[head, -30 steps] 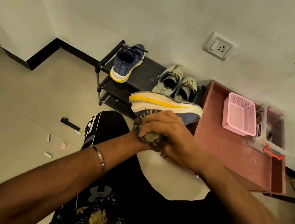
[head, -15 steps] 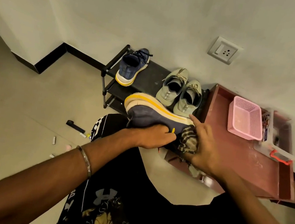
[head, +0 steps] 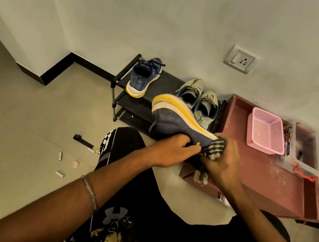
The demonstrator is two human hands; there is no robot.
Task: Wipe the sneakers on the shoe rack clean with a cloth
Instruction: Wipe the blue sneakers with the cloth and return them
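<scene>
My left hand [head: 173,150] grips a navy sneaker [head: 174,123] with a white and yellow sole, held on its side in front of the shoe rack. My right hand [head: 223,164] presses a striped grey cloth [head: 215,150] against the sneaker's right end. The matching navy sneaker [head: 143,77] stands on the top shelf of the black shoe rack [head: 168,79]. A pair of grey-green sneakers [head: 198,99] sits to its right on the same shelf, partly hidden by the held shoe.
A low reddish-brown shelf unit [head: 265,180] stands right of the rack with a pink basket [head: 265,133] and a clear box [head: 304,149] on it. Small items and a black bar [head: 82,140] lie on the floor at left. A wall socket [head: 241,60] is above.
The sneaker has been turned from sole-up to its side, and my right hand with the cloth has moved from under it along to its right end.
</scene>
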